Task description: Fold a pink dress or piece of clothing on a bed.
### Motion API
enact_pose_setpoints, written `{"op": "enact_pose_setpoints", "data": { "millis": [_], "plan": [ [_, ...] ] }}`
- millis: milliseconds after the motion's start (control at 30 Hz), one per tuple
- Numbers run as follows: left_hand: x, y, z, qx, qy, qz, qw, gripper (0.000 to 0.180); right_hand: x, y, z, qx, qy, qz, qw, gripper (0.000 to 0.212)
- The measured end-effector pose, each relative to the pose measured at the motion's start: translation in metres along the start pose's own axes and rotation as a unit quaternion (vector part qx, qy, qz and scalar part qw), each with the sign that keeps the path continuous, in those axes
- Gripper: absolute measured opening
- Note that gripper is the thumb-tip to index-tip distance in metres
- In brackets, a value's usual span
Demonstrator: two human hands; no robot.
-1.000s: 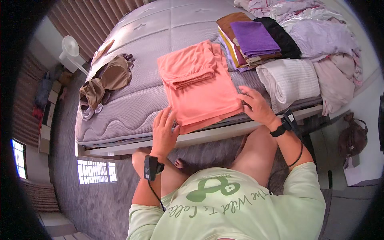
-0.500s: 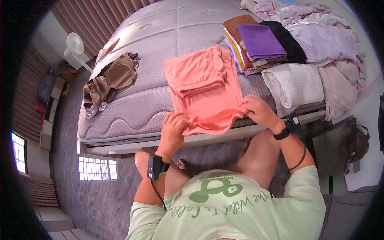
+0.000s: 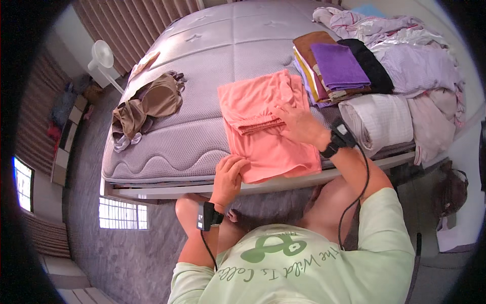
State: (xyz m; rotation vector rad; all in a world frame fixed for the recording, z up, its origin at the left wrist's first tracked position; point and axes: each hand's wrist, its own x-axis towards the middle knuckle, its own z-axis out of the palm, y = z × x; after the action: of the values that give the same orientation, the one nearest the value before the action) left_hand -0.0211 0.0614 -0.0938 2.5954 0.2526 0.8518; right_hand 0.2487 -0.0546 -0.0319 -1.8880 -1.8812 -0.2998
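Several folded cloths (image 3: 340, 67) and brown underwear (image 3: 163, 96) flank the coral garment (image 3: 268, 158).

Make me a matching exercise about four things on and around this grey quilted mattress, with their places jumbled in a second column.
Things
1. Folded salmon-pink cloth garment
2. Brown padded bra
3. Folded purple rectangular cloth
4. White round-headed fan

Places
A. Lying on the left part of the grey quilted mattress
B. Standing beyond the mattress's left edge
C. Partly under the person's bare right hand
D. On top of the multicoloured stack of folded cloths

Right pairs
1-C, 2-A, 3-D, 4-B
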Motion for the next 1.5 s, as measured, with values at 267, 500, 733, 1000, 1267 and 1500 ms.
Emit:
{"op": "enact_pose_setpoints", "data": {
  "millis": [267,500,733,1000,1267,1500],
  "plan": [
    [0.007,-0.003,-0.002,-0.026,-0.006,-0.025,0.999,0.036,0.026,0.024,0.028,-0.013,0.020,-0.026,0.999,0.014],
    [0.026,-0.057,-0.016,-0.081,0.179,-0.191,0.962,0.024,0.041,0.037,-0.022,0.116,-0.080,0.082,0.987,0.033],
    [0.034,-0.065,-0.002,0.159,0.164,-0.155,0.961,0.022,0.086,0.138,0.048,0.179,0.010,0.354,0.918,0.059],
    [0.028,-0.070,0.001,0.145,0.175,-0.170,0.959,0.022,0.133,0.149,0.089,0.251,0.072,0.312,0.913,0.044],
    [0.032,-0.071,0.004,0.135,0.191,-0.169,0.958,0.021,0.140,0.184,0.090,0.087,0.175,0.373,0.907,0.028],
    [0.026,-0.073,0.001,0.125,0.193,-0.172,0.958,0.020,0.131,0.133,0.076,-0.138,0.089,0.301,0.939,0.039]
  ]
}}
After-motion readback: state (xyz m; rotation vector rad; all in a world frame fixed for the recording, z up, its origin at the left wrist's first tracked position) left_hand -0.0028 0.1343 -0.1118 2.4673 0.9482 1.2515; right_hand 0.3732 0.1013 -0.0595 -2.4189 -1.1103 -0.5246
